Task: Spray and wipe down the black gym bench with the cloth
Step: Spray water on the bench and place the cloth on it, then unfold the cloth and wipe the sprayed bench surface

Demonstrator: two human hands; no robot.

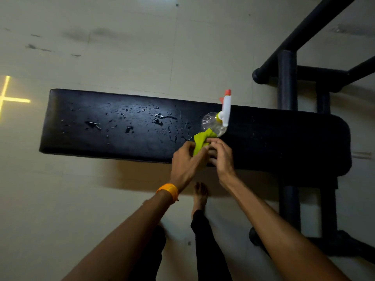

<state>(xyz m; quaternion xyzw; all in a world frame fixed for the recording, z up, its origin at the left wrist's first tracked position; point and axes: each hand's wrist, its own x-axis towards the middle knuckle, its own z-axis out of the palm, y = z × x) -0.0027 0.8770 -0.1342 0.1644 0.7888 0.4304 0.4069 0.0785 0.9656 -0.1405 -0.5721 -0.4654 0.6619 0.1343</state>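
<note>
Now L hand & R hand fingers pinch green cloth by spray bottle on wet bench, fill unclear.

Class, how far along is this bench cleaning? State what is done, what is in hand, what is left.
Done: spraying, it seems; droplets lie on the bench and the bottle rests on it. In hand: left hand and right hand both hold the cloth over the bench's near edge. Left: wiping; the droplets look unsmeared.
</note>
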